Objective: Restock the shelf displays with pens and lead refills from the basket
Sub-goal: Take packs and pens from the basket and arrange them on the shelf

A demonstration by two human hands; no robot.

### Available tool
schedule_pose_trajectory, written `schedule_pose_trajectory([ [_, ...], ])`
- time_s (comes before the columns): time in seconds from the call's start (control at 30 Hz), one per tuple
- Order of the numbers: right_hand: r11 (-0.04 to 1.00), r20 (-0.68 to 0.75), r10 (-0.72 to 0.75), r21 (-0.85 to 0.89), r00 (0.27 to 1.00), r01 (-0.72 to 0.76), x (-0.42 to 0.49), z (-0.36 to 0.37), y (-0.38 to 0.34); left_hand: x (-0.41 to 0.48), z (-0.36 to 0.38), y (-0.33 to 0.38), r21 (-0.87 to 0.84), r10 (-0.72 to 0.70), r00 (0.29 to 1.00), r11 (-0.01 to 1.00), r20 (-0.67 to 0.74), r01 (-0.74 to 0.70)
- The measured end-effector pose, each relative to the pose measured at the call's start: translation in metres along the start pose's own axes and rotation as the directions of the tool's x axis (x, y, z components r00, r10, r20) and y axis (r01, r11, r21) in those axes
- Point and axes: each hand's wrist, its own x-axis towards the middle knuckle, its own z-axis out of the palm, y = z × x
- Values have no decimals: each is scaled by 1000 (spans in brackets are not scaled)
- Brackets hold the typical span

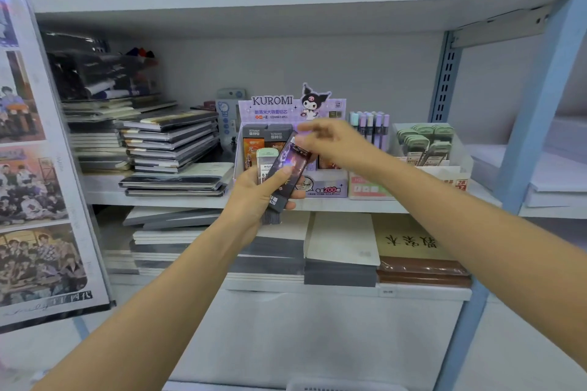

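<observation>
Obs.: person stands at the grey metal shelving, both arms raised to the middle shelf board [190, 200]. Left hand [254, 197] is curled round the lower ends of two lead refill cases, held as a small fan in front of the board's front edge: a flat dark purple-black printed plastic case [290, 168] on top, and a clear case with a pale green cap [266, 158] behind it. Fanning leaves the upper ends free, likely so that one can be drawn off at a time. Right hand [336, 143] reaches across to the top end of the dark case, thumb below, fingers above. It is motion-blurred, so I cannot tell whether it has closed on the case. Just behind stands the lilac cardboard Kuromi display box [286, 108], near the middle of the board, with upright dark and orange cases in its slots. This is the probable target, judged by matching stock. Pastel pens [370, 127] stand just right of it. The basket is not clearly in view. Risk: the green-capped case slipping when the dark one is pulled.
</observation>
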Motion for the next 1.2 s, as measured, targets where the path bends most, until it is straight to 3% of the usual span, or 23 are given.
schedule_pose_trajectory([
  [0.07,998,84,10,54,996,-14,-7,4,0,-1,4,1,-4,2,1000,1000,28,-2],
  [0.17,990,23,18,139,1000,-21,-10,-4,-2,-2,6,2,-12,-11,999,1000,51,12],
  [0.27,959,-11,51,278,999,-46,-12,-21,-4,-1,5,4,-15,7,999,1000,-48,-7],
  [0.43,981,279,115,119,953,-154,-25,-35,0,-1,2,10,-79,60,976,994,-209,-78],
  [0.53,984,418,93,102,904,-149,-33,-22,2,-2,6,12,-2,109,959,994,-263,-113],
  [0.63,987,299,-13,157,954,-36,-34,-7,-1,-4,12,11,80,126,960,991,-250,-110],
  [0.77,992,185,-58,118,981,37,-29,-9,-5,-3,15,13,27,77,979,997,-189,-73],
  [0.87,991,-67,-39,125,997,47,-18,-29,-10,1,13,14,-38,32,984,999,-174,-39],
  [0.93,984,-238,-57,150,970,95,-10,-45,-13,3,9,11,77,96,983,993,-156,-84],
  [1.03,990,-368,-140,-46,919,133,0,-61,-8,3,5,7,164,149,980,978,-130,-127],
  [1.1,968,-378,-192,-223,906,112,5,-64,-2,3,5,6,169,129,986,980,-109,-109],
  [1.2,938,-346,-222,-332,911,102,11,-56,8,4,7,4,177,131,987,978,-92,-114],
])
